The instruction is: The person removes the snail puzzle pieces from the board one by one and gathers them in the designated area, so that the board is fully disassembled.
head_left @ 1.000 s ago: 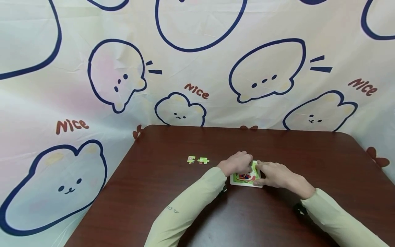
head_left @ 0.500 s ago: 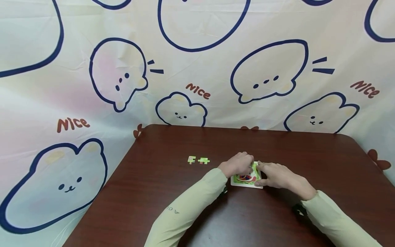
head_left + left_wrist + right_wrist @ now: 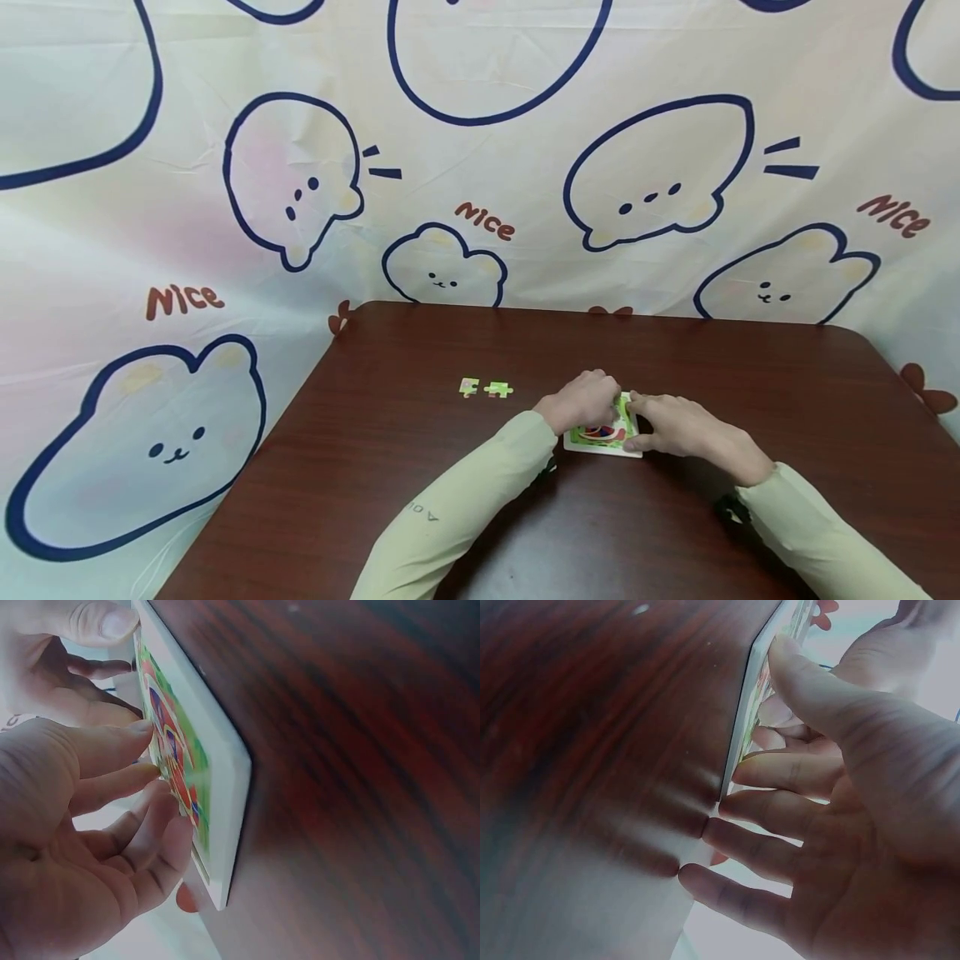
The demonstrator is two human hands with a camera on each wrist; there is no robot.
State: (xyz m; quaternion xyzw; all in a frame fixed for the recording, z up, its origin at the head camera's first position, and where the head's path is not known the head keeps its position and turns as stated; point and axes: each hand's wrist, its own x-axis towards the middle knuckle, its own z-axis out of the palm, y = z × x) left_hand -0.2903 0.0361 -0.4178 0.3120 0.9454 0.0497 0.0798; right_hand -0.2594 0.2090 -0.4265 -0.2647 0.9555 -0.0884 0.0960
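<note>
A square jigsaw puzzle (image 3: 600,436) with a white rim and a green-and-red picture lies flat on the table. My left hand (image 3: 587,398) is over its upper left part. In the left wrist view, the left thumb (image 3: 112,742) and index fingertip touch the picture a little apart, other fingers curled; whether a puzzle piece sits between them is not visible. At the right side, my right hand (image 3: 678,425) rests its thumb on the near rim and its index finger at the far corner. The right wrist view shows the other right fingers (image 3: 742,889) extended, tips touching the table.
Two loose green jigsaw pieces, a left one (image 3: 468,387) and a right one (image 3: 498,389), lie left of the puzzle on the dark brown table (image 3: 375,467). A white cloth (image 3: 525,167) with cartoon drawings hangs behind the table.
The whole view has shifted slightly, moving the scene a little to the right. Both hands stay in nearly the same place on the puzzle, and the two loose pieces have not moved.
</note>
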